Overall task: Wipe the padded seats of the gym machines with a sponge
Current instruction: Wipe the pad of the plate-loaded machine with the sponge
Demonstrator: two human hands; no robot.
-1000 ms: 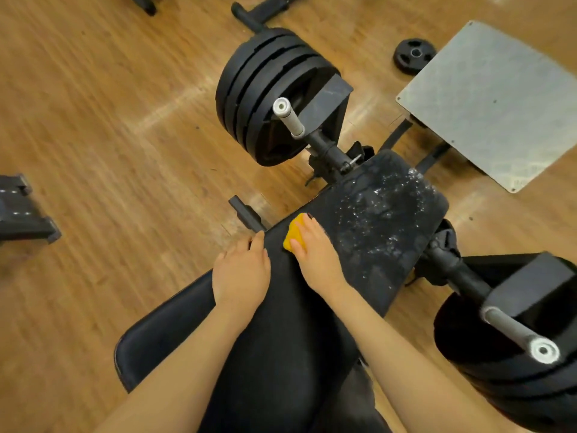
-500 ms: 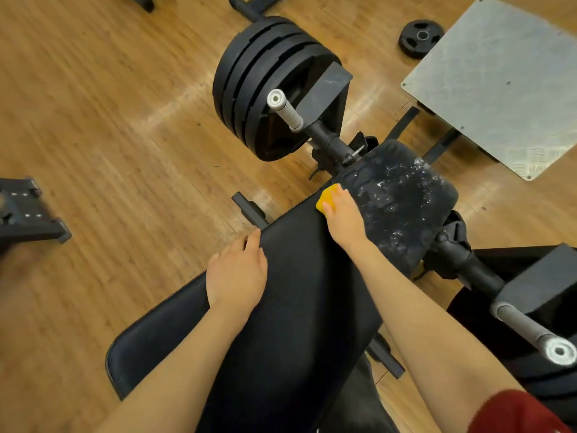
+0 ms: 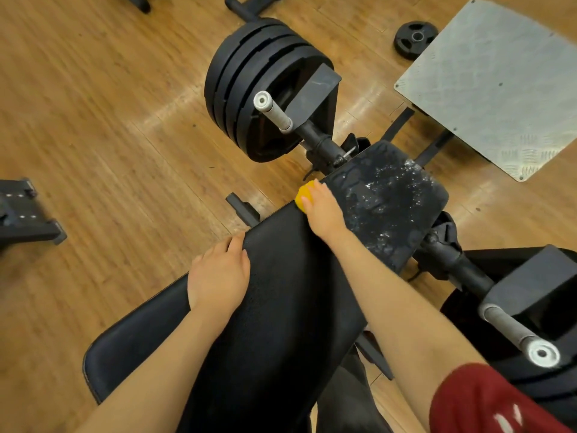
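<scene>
A long black padded seat (image 3: 281, 307) runs from the lower left toward the upper right. Beyond it lies a smaller black pad (image 3: 390, 201) flecked with white foam. My right hand (image 3: 324, 210) grips a yellow sponge (image 3: 304, 195) and presses it at the left edge where the two pads meet. Only the sponge's left part shows beyond my fingers. My left hand (image 3: 220, 276) lies flat on the left edge of the long seat, fingers straight.
A stack of black weight plates (image 3: 249, 89) on a bar (image 3: 271, 110) stands just beyond the pads. A second loaded bar (image 3: 515, 335) is at the right. A metal footplate (image 3: 493, 85) and a loose small plate (image 3: 413, 37) lie at the upper right on the wooden floor.
My right hand has slid the sponge up along the seat's left side, from mid-pad to the seam with the foamy pad. My left hand has stayed in place.
</scene>
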